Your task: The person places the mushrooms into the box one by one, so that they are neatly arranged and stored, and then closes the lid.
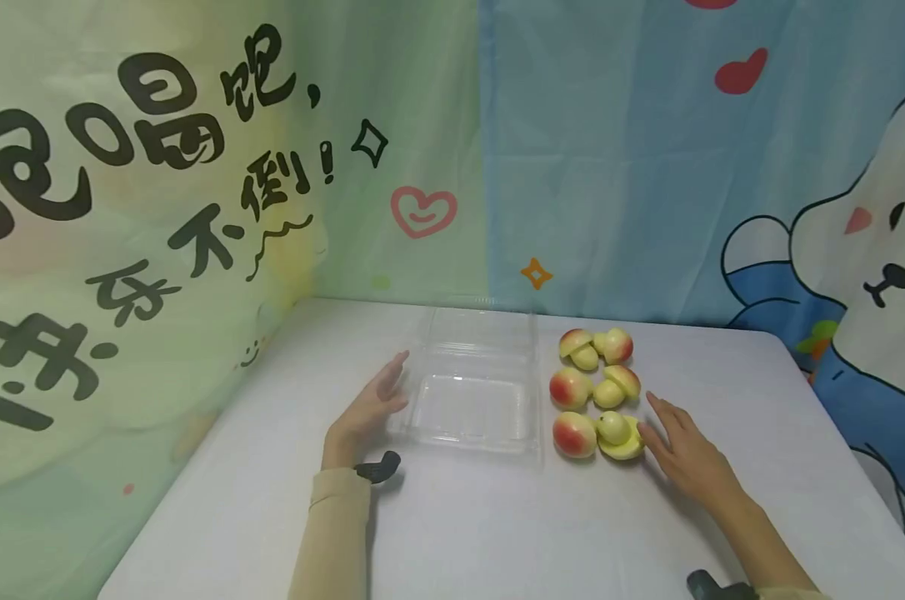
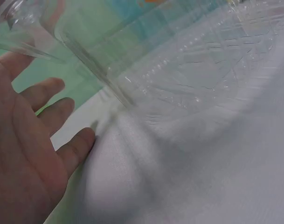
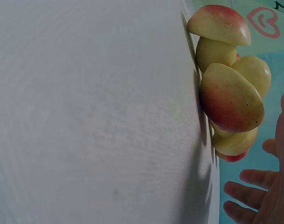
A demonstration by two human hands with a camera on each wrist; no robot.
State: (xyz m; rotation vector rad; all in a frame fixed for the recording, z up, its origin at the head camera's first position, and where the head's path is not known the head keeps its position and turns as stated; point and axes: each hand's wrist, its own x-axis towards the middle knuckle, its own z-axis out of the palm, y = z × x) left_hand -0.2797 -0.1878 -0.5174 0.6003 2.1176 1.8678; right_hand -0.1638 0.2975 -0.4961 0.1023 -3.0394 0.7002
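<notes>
A clear plastic clamshell box (image 1: 471,408) lies opened out on the white table, its lid (image 1: 482,329) folded back at the far side. Beside its left edge is my left hand (image 1: 368,412), fingers extended; in the left wrist view part of the clear box (image 2: 146,93) overlaps a finger, and I cannot tell if they touch. To the right of the box several toy mushrooms (image 1: 572,435) with red-and-yellow caps lie in a cluster. My right hand (image 1: 688,454) hovers with spread fingers at the cluster's right, nearest a mushroom with its stem up (image 1: 621,440), and holds nothing.
The white table (image 1: 497,533) runs up to fabric backdrops printed with dark characters on the left and a cartoon bear (image 1: 872,275) on the right. A dark strap piece (image 1: 378,468) sits at the left wrist, another (image 1: 715,587) at the right.
</notes>
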